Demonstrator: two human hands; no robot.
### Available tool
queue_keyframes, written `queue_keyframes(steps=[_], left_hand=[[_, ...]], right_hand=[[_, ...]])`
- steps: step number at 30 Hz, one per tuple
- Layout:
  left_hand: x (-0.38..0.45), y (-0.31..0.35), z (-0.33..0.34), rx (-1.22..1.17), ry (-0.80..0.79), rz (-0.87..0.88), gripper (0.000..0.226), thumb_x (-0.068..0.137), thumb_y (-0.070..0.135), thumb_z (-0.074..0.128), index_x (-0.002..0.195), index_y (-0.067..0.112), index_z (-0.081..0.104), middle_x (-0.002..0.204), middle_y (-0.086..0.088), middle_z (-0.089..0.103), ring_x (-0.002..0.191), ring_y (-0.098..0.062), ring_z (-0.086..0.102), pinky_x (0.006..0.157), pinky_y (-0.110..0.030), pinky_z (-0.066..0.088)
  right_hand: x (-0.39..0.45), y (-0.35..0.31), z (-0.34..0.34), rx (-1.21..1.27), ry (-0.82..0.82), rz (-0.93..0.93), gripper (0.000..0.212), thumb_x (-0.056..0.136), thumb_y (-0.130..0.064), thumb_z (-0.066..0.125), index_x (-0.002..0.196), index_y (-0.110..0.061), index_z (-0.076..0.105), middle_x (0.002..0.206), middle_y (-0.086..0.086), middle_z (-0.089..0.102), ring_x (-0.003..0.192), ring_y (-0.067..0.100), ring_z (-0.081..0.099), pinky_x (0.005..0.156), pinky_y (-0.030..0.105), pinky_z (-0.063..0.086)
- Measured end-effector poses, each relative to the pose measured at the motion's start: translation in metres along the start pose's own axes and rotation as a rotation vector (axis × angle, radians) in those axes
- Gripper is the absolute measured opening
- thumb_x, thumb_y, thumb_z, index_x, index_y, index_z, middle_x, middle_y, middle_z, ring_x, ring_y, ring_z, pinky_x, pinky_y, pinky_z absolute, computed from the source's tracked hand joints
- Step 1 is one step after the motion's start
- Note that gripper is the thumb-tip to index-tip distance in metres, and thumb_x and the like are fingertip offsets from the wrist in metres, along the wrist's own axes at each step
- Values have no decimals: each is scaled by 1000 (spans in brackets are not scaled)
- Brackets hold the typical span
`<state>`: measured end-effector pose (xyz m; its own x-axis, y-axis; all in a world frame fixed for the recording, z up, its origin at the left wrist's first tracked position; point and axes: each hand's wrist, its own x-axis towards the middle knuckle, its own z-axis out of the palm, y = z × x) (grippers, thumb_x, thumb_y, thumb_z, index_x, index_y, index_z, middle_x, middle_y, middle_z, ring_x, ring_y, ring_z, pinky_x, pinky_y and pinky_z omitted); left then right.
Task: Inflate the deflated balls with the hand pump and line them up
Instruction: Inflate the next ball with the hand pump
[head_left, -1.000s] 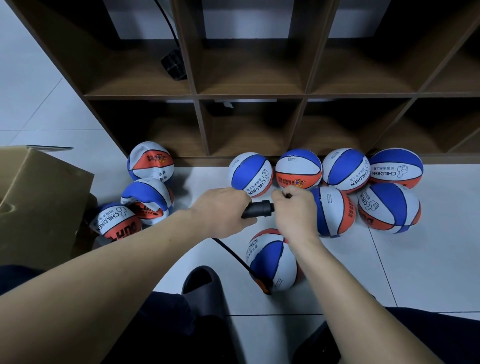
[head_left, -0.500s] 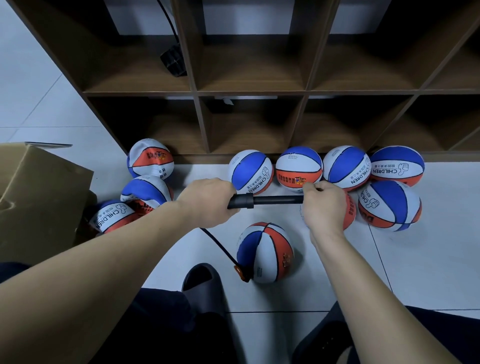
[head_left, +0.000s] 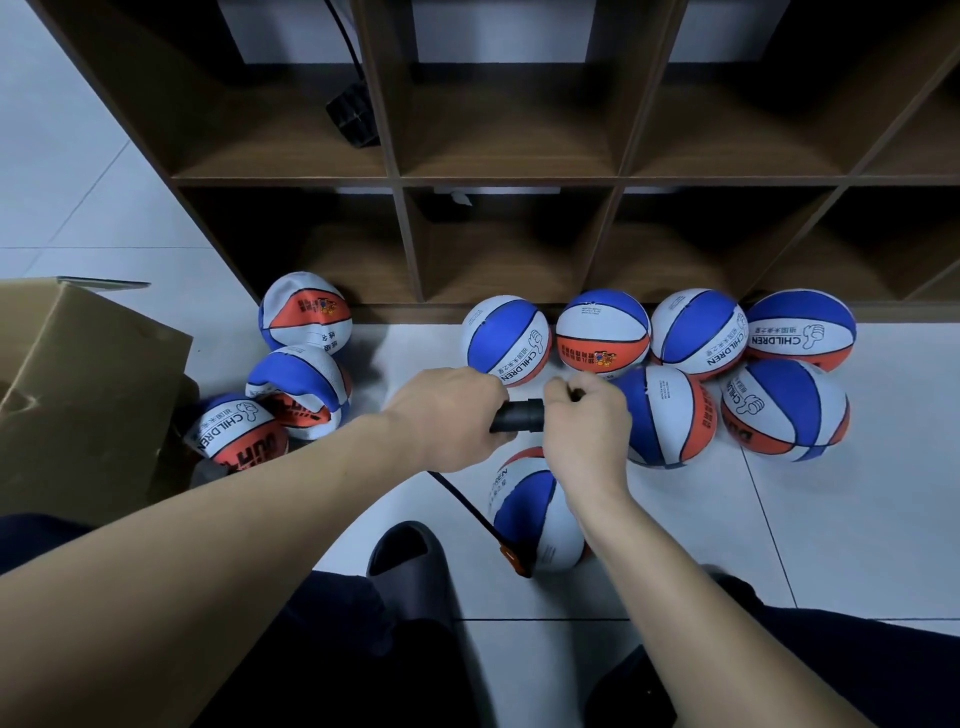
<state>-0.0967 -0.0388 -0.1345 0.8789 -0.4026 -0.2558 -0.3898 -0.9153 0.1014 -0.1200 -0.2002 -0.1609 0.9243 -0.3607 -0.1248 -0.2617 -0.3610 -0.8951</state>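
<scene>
My left hand (head_left: 449, 413) grips the barrel of the black hand pump (head_left: 517, 417). My right hand (head_left: 589, 431) grips the pump's handle, pushed in close to the barrel. A thin black hose (head_left: 460, 501) runs from the pump down to an orange-tipped needle (head_left: 511, 558) stuck in a blue, white and orange ball (head_left: 540, 519) on the floor below my hands. Several round balls (head_left: 602, 332) sit at the foot of the shelf on the right. Three saggy, dented balls (head_left: 298, 387) lie on the left.
A brown wooden cubby shelf (head_left: 519, 182) fills the back, with a black plug (head_left: 353, 117) in one compartment. A cardboard box (head_left: 78, 384) stands at the left. A dark slipper (head_left: 410, 566) and dark trouser legs are at the bottom. White tile floor (head_left: 831, 545) lies to the right.
My right hand pulled the pump handle out to the right, then pushed it back in against the barrel. The ball on the hose turned slightly.
</scene>
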Motion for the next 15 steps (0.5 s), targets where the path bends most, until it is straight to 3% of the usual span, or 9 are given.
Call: queue_keyframes(steps=[7,12,15], left_hand=[[-2,1,0,5,-9,-5,28,102,53,59,92,27,63,75,6,58,70,-19,58,62,-34,44],[2,-11,-7,-7,-26,-21,23,101,50,61,98,28,63,80,7,59,78,-20,60,65,-34,45],[2,-22,-7,7,-23,-54,19,101,47,60,96,29,63,81,7,60,78,-19,60,63,-33,41]], right_hand=[[9,1,-6,20,-124,62,38,101,-25,64,70,-6,51,57,-5,44,57,14,39,57,32,38],[41,5,-42,62,-69,114,36,100,-27,68,83,4,60,63,3,42,61,18,36,58,32,32],[57,13,-62,100,-18,158,38,99,-24,71,88,9,58,61,3,40,53,16,32,52,26,30]])
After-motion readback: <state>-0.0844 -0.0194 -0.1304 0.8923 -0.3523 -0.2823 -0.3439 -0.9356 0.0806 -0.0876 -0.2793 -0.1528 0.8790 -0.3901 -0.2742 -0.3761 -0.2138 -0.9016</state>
